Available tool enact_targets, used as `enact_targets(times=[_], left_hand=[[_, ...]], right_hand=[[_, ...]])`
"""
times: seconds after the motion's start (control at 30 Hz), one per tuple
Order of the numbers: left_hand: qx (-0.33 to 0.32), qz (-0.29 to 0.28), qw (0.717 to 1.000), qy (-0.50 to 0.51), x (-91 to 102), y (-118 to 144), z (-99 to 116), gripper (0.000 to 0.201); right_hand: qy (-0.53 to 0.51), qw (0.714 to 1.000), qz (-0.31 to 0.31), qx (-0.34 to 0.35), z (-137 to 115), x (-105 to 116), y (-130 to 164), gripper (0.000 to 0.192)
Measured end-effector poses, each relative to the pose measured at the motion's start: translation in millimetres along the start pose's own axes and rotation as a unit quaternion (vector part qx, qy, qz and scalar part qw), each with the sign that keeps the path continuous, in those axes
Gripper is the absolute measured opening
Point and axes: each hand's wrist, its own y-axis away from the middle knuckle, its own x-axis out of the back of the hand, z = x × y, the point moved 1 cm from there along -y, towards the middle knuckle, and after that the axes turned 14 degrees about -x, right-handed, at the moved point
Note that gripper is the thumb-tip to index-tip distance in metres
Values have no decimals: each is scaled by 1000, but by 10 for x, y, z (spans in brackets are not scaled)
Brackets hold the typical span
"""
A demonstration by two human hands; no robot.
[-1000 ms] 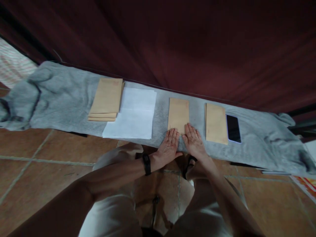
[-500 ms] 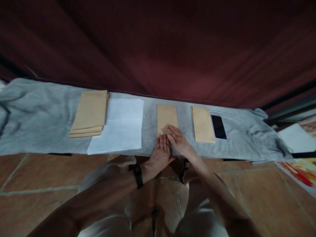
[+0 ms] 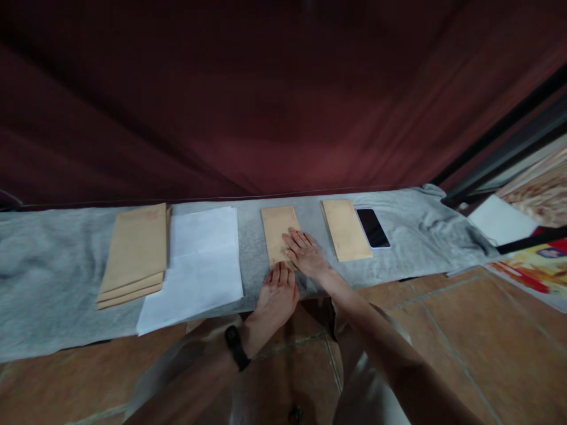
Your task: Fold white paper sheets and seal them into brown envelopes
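Observation:
A brown paper envelope (image 3: 278,227) lies flat on the grey cloth in front of me, its near end partly covered by my hands. My left hand (image 3: 278,292) rests flat at the envelope's near edge, fingertips on the paper. Over its right side lies my right hand (image 3: 305,254), palm down with fingers apart. To the right sit a small pile of similar envelopes (image 3: 346,230) and a phone (image 3: 373,228) with a dark screen. On the left, white paper sheets (image 3: 206,260) lie beside a stack of brown envelopes (image 3: 135,248).
The grey cloth (image 3: 53,265) covers a long narrow surface running left to right. Behind it hangs a dark red curtain (image 3: 266,118). Tiled floor (image 3: 487,330) shows below, and a printed colourful sheet (image 3: 540,268) lies at the right.
My view has shifted and tilted. My right hand has slid up and across the envelope, its fingers more spread. My left hand stays at the near edge.

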Motion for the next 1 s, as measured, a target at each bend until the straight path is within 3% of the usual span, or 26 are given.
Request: enact_targets(times=[0.13,0.3,0.53,0.7,1.0], left_hand=[[10,33,998,52,56,-91,-191,38],[32,76,994,78,-120,-204,-452,56],[43,24,998,36,-292,-334,-658,59],[29,-11,999,12,-317,-420,-758,59],[-2,-43,999,21,-274,-1134,-1071,59]], right_hand=[[-22,1000,15,-9,-21,-17,-30,54],[-43,999,21,-14,-55,-53,103,54],[-52,998,0,24,-73,-75,399,56],[-61,997,25,26,-106,-127,531,61],[-37,998,44,19,-135,-184,550,73]])
